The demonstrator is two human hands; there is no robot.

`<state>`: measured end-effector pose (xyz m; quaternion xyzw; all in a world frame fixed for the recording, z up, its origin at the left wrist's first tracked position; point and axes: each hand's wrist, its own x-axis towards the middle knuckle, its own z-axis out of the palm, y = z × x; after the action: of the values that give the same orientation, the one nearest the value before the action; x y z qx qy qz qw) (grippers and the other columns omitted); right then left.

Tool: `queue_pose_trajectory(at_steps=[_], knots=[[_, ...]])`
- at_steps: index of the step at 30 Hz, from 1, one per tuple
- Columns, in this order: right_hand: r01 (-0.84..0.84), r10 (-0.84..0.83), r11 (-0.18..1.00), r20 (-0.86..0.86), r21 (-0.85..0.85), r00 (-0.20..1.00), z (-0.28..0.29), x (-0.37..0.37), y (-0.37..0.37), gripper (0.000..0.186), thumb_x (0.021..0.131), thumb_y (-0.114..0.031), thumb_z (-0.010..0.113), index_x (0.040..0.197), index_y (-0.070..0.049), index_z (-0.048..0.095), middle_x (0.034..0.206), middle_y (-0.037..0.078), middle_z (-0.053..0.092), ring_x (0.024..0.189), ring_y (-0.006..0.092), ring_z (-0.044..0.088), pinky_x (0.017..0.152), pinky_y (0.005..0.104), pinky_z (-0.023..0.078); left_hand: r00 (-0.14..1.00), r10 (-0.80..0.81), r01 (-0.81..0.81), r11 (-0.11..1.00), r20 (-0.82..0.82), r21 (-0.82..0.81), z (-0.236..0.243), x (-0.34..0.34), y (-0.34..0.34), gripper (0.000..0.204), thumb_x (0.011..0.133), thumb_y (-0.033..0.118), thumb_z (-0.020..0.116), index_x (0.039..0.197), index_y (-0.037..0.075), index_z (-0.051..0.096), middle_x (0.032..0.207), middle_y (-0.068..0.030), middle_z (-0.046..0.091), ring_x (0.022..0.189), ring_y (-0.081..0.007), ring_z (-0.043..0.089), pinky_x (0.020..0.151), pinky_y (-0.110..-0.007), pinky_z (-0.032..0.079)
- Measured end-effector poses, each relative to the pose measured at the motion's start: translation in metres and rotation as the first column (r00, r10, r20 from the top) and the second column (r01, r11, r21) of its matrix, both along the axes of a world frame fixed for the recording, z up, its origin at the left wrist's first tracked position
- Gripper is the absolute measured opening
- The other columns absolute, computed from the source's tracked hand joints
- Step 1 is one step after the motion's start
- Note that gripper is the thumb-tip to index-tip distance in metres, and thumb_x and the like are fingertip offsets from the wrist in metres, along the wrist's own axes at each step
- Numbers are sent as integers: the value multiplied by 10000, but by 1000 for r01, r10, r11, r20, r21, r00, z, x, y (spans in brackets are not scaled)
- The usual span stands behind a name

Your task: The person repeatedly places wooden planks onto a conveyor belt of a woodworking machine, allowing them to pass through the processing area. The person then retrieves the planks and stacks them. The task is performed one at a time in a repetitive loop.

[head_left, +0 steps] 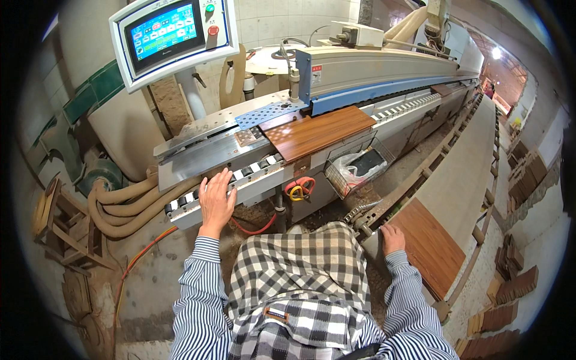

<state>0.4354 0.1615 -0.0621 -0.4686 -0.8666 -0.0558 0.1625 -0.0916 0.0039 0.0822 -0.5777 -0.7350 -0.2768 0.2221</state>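
My left hand (217, 198) lies palm down with its fingers stretched out. It rests over the roller rail (258, 170) at the front of a long edge-banding machine (384, 72) and holds nothing. A reddish-brown wood-grain panel (324, 132) lies flat on the machine's bed, partly under the blue guard, out of reach of that hand. My right hand (393, 239) is at the near left corner of a second wood-grain panel (429, 246), with its fingers bent over the edge. That panel lies on a long conveyor belt (453, 156) at my right.
A control screen (162, 33) with green and red buttons stands at the upper left. A wire basket (360, 168) with a plastic bag hangs from the machine's front. Thick hoses (120, 210) and a wooden stool (72, 222) are on the left. Board stacks (516, 288) lie far right.
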Motion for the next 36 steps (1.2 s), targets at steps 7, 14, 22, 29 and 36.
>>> queue_pose_trajectory(at_steps=[7, 14, 22, 29, 36], knots=[[-46, 72, 992, -226, 120, 971, 20, -3, -86, 238, 850, -113, 623, 1078, -54, 652, 1073, 118, 669, 989, 315, 620, 842, 407, 504, 1000, 13, -12, 1000, -11, 23, -3, -1, -4, 488, 870, 220, 659, 1334, 133, 533, 1386, -34, 552, 1264, -212, 501, 1135, -455, 277], [-136, -783, 524, -412, -841, -466, -46, 70, -108, 539, 906, -529, 623, 1001, 2, 633, 668, 70, 653, 514, 143, 602, 421, 261, 474, 1000, 1, -1, 999, -4, 42, -1, 1, -2, 494, 865, 218, 664, 1333, 133, 533, 1376, -36, 555, 1256, -208, 503, 1128, -453, 281], [-328, -749, 610, -388, -722, -538, -76, 95, -118, 343, 872, -422, 717, 951, -107, 606, 678, 41, 640, 582, 153, 621, 505, 282, 504, 999, -24, 23, 999, 23, 39, -2, 0, 2, 501, 866, 210, 669, 1343, 139, 533, 1405, -32, 538, 1284, -213, 491, 1137, -455, 277], [-227, -571, 652, -271, -724, -775, -31, 87, -142, 418, 804, -440, 783, 1023, -137, 597, 761, 1, 608, 553, 140, 493, 537, 289, 453, 999, -20, 20, 1000, 25, 8, -2, -1, -3, 496, 874, 216, 659, 1343, 126, 524, 1410, -48, 533, 1278, -225, 494, 1137, -461, 273], [-312, -626, 757, -501, -574, -598, -23, 90, -147, 234, 867, -269, 748, 1018, -147, 618, 853, -32, 653, 578, 90, 533, 548, 270, 467, 991, -74, 79, 996, 109, -41, 7, -1, -13, 529, 877, 211, 657, 1373, 114, 501, 1423, -86, 519, 1359, -289, 423, 1165, -487, 224]])
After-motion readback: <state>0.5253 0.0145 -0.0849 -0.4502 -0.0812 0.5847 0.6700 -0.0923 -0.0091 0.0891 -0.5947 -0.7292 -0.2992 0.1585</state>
